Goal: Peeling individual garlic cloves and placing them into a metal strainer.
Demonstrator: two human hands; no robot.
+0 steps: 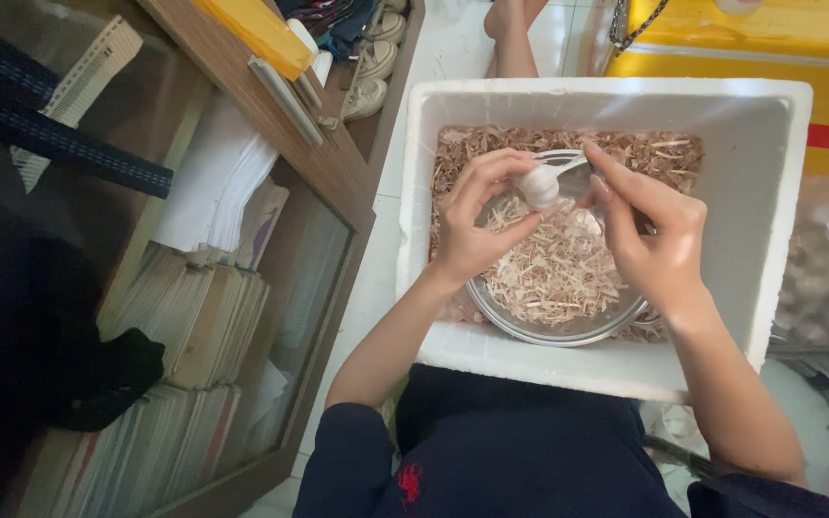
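My left hand (477,216) grips a white garlic clove or small bulb (540,185) between thumb and fingers, held over a clear glass bowl (568,331). My right hand (650,235) pinches at the garlic's papery skin from the right side. The bowl is heaped with pale dry garlic peelings (554,273). It rests inside a white foam box (769,192) that sits on my lap, its bottom strewn with more brownish peel.
A wooden glass-fronted cabinet (280,134) stands to the left, with stacks of papers and books (194,317) behind the glass. A yellow container (769,43) is at the top right. Shoes (371,67) and a person's bare leg (510,38) lie beyond the box.
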